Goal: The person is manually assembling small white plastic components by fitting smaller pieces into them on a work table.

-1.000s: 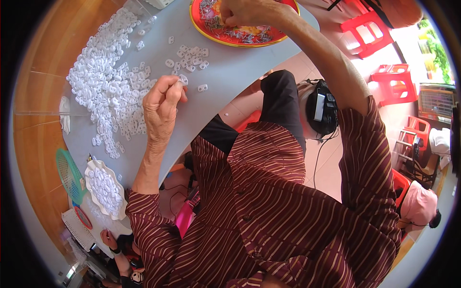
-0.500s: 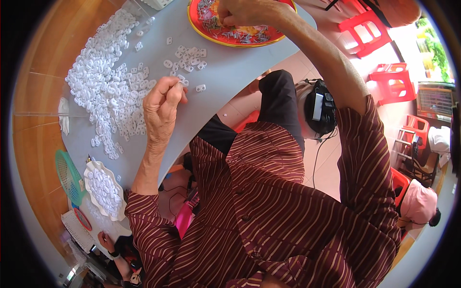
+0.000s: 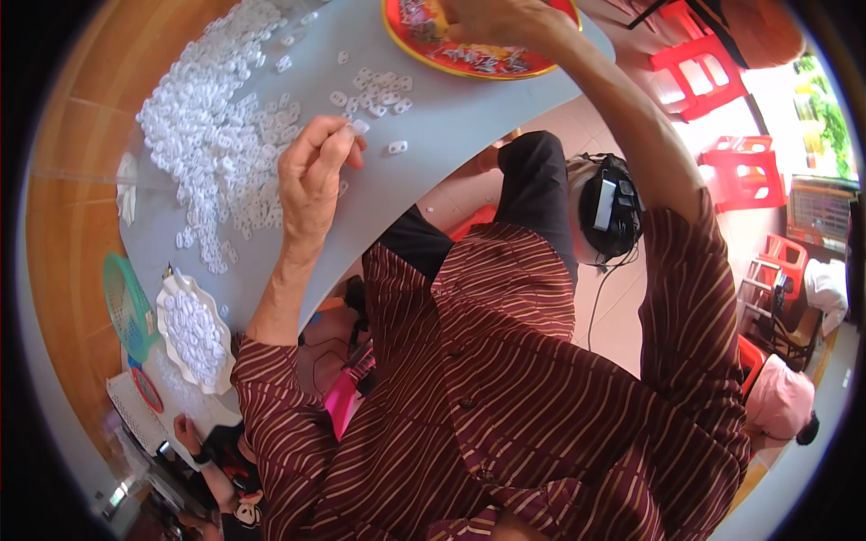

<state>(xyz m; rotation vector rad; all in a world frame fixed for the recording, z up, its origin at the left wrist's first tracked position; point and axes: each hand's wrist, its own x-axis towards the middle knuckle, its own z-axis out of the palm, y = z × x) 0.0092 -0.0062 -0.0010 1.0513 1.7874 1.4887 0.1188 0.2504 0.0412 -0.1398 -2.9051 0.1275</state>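
My left hand (image 3: 311,180) is raised over the grey table, thumb and finger pinched on a small white plastic piece (image 3: 360,127). Loose pieces of the same kind (image 3: 379,88), oval with two holes, lie just beyond it, and one single piece (image 3: 398,147) sits to its right. A big heap of them (image 3: 203,135) spreads over the table's left side. At the top, my right hand (image 3: 494,22) reaches into a red round tray (image 3: 550,65) with a yellow rim. Small metal pins (image 3: 496,61) are scattered in it. The picture's upper edge cuts off part of this hand, and its fingertips are hidden.
A scalloped white dish (image 3: 194,335) full of white pieces stands at the table's near left, beside a green mesh basket (image 3: 128,305). Another person's arm (image 3: 212,473) shows at lower left. Red plastic stools (image 3: 744,171) stand on the tiled floor at right, near a black bag (image 3: 613,212).
The whole view has shifted slightly, with the tray now further right and higher. My left hand keeps its pinch on the white piece; my right hand stays in the tray.
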